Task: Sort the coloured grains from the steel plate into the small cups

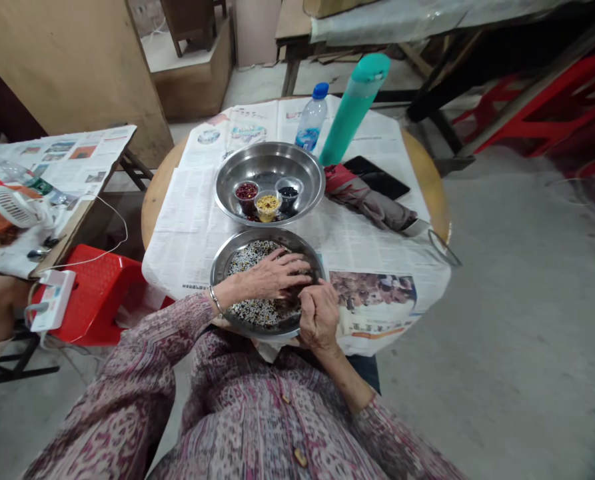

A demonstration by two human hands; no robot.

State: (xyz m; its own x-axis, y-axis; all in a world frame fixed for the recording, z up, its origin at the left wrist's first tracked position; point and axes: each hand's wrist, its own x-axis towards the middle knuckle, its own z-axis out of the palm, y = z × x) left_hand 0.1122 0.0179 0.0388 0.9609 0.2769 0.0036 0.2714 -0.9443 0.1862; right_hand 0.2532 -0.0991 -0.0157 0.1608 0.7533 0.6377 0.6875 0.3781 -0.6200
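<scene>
Near me on the newspaper stands a steel bowl (220,263) holding mixed small grains or beads (257,311), black, white and some yellow. My left hand (274,275) lies flat over this mix from the left, its fingers stretched out and apart. At the bowl's right rim, my right hand (320,313) is closed, with fingers curled; what it pinches, if anything, is hidden. Just beyond is a second steel bowl (234,163). Inside it are three clear cups: dark red pieces (247,191), yellow pieces (268,202) and black pieces (289,192).
Behind the bowls stand a water bottle (311,120) and a tilted turquoise flask (352,107). To their right lie a folded umbrella (372,203) and a dark phone or tablet (377,177). A red stool (100,293) with a power strip (53,300) is at left.
</scene>
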